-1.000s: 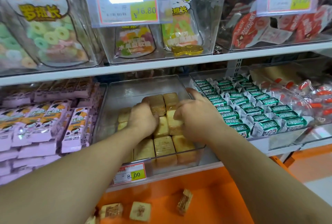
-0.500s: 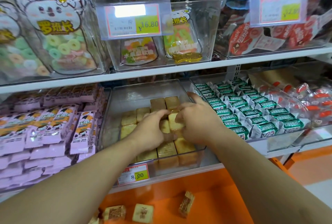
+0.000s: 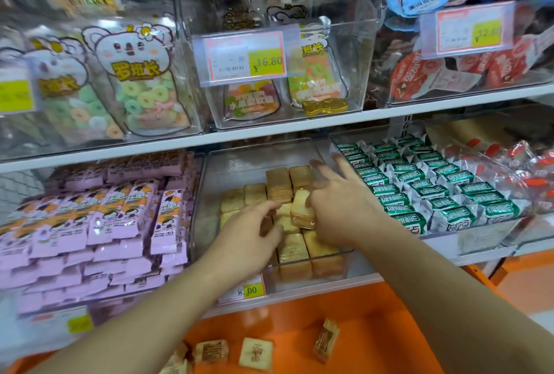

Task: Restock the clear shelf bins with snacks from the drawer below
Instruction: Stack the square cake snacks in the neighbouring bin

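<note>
Head view, frame centre: both hands work inside the clear bin [image 3: 299, 146], arranging tan wrapped cakes [image 3: 278, 185]. The right hand [image 3: 338, 209] pinches a tilted cake [image 3: 301, 209]; the left hand [image 3: 248, 238] presses flat, fingers relaxed. Next, seating it likely needs a gap; loose cakes [image 3: 256, 354] wait in the orange drawer [image 3: 374, 328] at the bottom.

I am reaching both bare forearms forward, side by side. My left hand [image 3: 248, 238] is lying palm down with its fingers [image 3: 269, 209] stretched ahead. My right hand [image 3: 338, 203] is spreading its upper fingers [image 3: 322, 168] wide, thumb tucked underneath.
</note>
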A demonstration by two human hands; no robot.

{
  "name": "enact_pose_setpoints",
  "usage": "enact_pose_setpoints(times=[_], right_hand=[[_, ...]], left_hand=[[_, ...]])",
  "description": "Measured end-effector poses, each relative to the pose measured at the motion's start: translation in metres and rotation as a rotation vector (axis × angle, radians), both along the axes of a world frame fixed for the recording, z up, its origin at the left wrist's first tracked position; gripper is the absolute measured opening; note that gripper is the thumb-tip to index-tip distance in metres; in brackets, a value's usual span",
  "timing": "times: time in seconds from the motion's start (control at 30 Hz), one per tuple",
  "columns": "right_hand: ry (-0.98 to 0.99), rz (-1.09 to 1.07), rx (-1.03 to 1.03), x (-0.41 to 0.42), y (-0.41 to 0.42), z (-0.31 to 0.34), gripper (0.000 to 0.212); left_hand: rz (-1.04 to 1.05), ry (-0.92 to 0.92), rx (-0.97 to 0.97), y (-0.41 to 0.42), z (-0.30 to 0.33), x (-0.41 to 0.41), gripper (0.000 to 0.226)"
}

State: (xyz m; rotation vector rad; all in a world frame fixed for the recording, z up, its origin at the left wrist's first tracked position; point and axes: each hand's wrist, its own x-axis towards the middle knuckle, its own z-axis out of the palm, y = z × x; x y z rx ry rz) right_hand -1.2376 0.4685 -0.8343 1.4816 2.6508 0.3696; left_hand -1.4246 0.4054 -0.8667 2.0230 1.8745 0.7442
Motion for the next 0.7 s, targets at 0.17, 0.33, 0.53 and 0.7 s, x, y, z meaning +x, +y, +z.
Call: enact_pose_setpoints(times=[0.17,0.33,0.53,0.7], right_hand=[[-0.062,0.059,-0.062,-0.003,-0.004,0.005,0.039],[-0.033,0.161,-0.186,-0.009,-0.013,0.009,0.052],[0.006,0.25,-0.311,-0.035,-0.009,0.0,0.048],[0.117,0.223,-0.361,-0.061,0.002,-0.013,0.051]], left_hand=[[-0.077,0.127,0.02,-0.054,-0.004,-0.018,0.044],[-0.108,0.232,-0.022,-0.08,-0.018,-0.026,0.065],[-0.143,0.329,0.02,-0.094,-0.022,-0.033,0.061],[-0.167,0.308,0.043,-0.093,-0.022,-0.033,0.057]])
